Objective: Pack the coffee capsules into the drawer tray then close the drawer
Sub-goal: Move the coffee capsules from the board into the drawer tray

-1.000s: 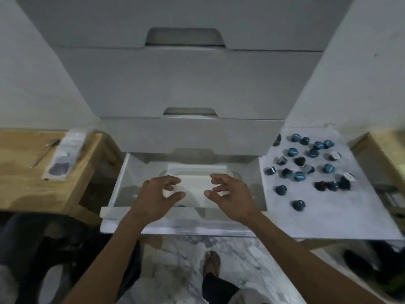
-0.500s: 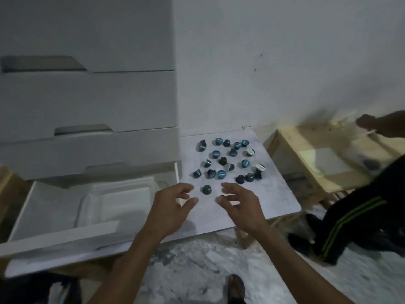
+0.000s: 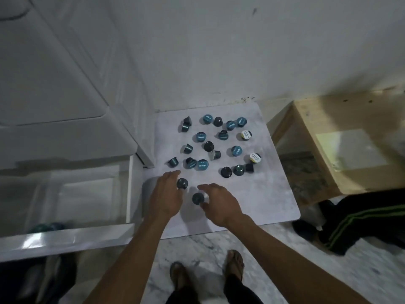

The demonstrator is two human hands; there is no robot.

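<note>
Several dark and teal coffee capsules (image 3: 202,165) lie scattered on a white board (image 3: 267,194) to the right of the cabinet. My left hand (image 3: 166,196) hovers over the board's near part, fingers apart, its fingertips at one dark capsule (image 3: 182,183). My right hand (image 3: 221,205) is beside it, fingers spread around another dark capsule (image 3: 198,198) without closing on it. The bottom drawer (image 3: 65,235) stands pulled out at the left, with a clear tray (image 3: 72,194) inside. A couple of capsules (image 3: 47,227) show blurred at the tray's near edge.
White drawer cabinet (image 3: 54,84) fills the upper left. A wooden stool (image 3: 341,145) stands right of the board. Another person's dark trouser leg with green stripes (image 3: 361,220) lies at the right. My sandalled feet (image 3: 208,270) stand on the marble floor below.
My view swung right from the open drawer to the board. Both hands moved from over the tray to the nearest capsules on the board, still holding nothing.
</note>
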